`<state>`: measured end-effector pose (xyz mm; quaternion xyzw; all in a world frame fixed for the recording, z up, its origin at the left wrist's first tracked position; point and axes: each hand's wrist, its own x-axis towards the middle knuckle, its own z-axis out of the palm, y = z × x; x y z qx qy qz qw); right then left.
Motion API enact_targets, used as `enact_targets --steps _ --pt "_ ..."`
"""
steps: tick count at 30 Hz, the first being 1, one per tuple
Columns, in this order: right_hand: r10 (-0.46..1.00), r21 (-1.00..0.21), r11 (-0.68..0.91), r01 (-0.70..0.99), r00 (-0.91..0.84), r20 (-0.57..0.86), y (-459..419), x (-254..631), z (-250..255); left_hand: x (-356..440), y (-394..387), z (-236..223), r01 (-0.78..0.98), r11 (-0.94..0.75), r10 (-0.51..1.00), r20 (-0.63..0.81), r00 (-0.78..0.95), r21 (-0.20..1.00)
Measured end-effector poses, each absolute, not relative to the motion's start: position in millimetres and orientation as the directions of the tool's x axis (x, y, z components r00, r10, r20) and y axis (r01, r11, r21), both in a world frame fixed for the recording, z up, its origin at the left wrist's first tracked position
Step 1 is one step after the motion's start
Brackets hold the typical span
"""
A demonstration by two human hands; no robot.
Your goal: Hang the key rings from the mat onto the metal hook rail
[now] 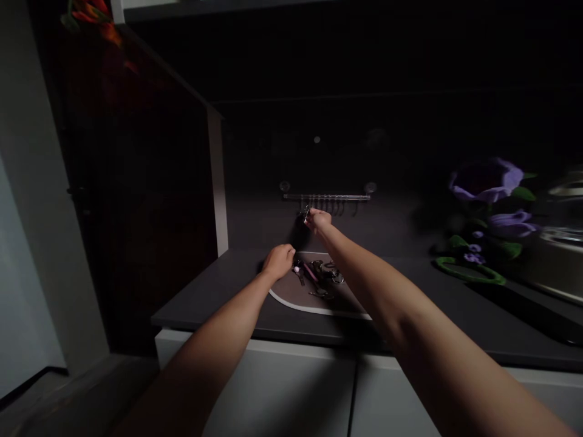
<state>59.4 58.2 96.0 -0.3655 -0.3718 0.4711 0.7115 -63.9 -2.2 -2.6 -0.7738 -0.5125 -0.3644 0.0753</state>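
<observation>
My right hand point(320, 220) is raised to the wall, its fingertips pinching a small shiny metal key ring point(306, 214) just below the left part of a hook rail point(328, 198). Several hooks hang from that rail. Low over the left edge of a white-rimmed mat point(291, 303) is my left hand point(279, 261), fingers curled together; whatever they hold is hidden. Beside it on the mat lies a pile of keys and key rings point(321, 274), with a pink strap point(310, 271) and a small pale ball point(297, 269) among them.
Purple knitted flowers point(487, 182) with a green loop base point(471, 271) stand on the dark counter point(204, 297) at right, near a rounded glass-topped vessel point(562, 237). A shelf overhangs above. White cabinet doors point(291, 388) are below; a dark door point(146, 212) is left.
</observation>
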Motion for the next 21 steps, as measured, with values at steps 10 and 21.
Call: enact_targets --steps 10,21 --pt "0.945 -0.868 0.24 -0.434 0.309 0.107 63.6 52.6 103.3 -65.2 -3.3 -1.5 0.879 -0.409 0.746 0.645 0.166 0.246" --pt "0.952 -0.873 0.229 -0.431 0.286 0.109 69.7 58.2 93.3 -68.1 -2.2 -0.3 0.87 -0.384 0.758 0.644 0.105 0.31"
